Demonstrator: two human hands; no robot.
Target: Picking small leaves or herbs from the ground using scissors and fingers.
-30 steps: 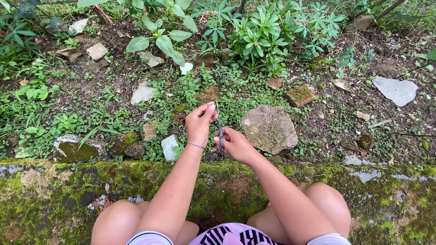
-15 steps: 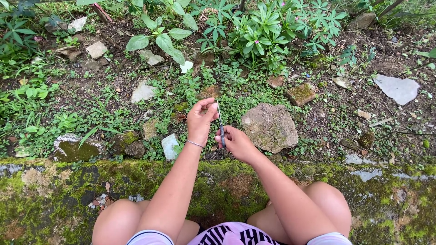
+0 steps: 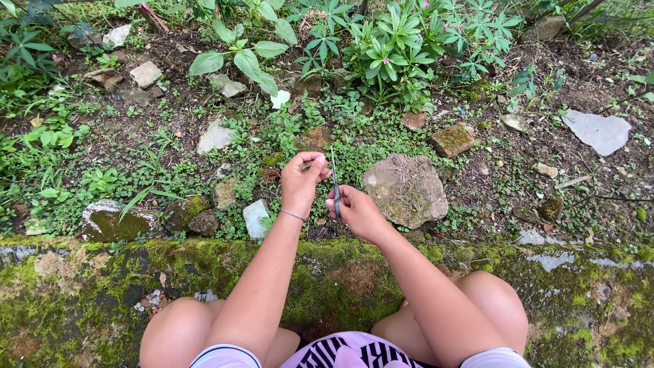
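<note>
Above a mossy ledge point(image 3: 102, 286) and a flat grey rock point(image 3: 407, 189), the right hand point(image 3: 355, 210) has its fingers clamped on a thin dark scissors-like tool point(image 3: 334, 182) pointing upward, just beside the left hand point(image 3: 302, 178), whose fingers are pinched together near the tool's tip.

Right hand point(image 3: 355, 210) grips a pair of scissors point(image 3: 334, 182), blades pointing away from the body, tips up past the left hand's fingers. Left hand point(image 3: 302, 179) curled just beside the blades, fingertips pinched; what they pinch is too small to tell. Thin bracelet point(image 3: 293, 215) on the left wrist. Large flat stone point(image 3: 407, 189) just right of the right hand. Mossy ledge point(image 3: 102, 272) below both hands, over the knees.
</note>
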